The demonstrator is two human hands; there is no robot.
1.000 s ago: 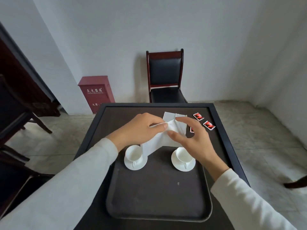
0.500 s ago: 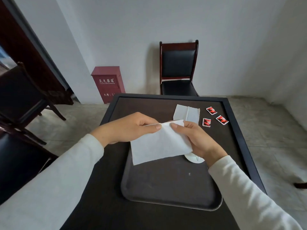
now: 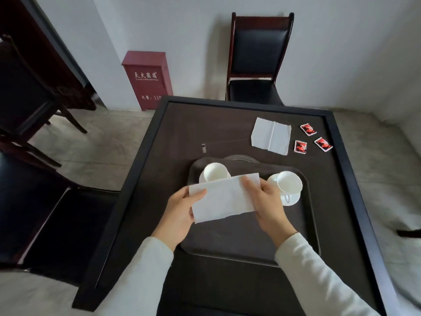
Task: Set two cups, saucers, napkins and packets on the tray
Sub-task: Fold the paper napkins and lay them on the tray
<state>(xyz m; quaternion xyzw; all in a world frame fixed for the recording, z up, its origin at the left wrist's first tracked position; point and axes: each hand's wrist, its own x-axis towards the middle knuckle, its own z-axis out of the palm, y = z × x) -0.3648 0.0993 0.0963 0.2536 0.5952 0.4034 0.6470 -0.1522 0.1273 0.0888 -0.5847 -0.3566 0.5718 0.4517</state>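
A dark tray (image 3: 246,238) lies on the dark table (image 3: 177,133). At its far edge stand two white cups on saucers, one on the left (image 3: 215,172) and one on the right (image 3: 289,182). Above the tray I hold a white napkin (image 3: 224,197) flat between both hands: my left hand (image 3: 180,215) pinches its left edge, my right hand (image 3: 266,204) grips its right end. A second napkin (image 3: 271,135) lies on the table beyond the tray. Three red packets (image 3: 300,147) (image 3: 308,129) (image 3: 323,144) lie to its right.
A black-cushioned chair (image 3: 257,60) stands behind the table by the wall. A red cabinet (image 3: 148,79) sits on the floor at the left. More dark chairs (image 3: 27,106) are at the left. A small grey piece (image 3: 204,148) lies on the table.
The napkin has come down and toward me from above the cups to over the tray's middle. The view has tilted down and shifted, so both cups show again.
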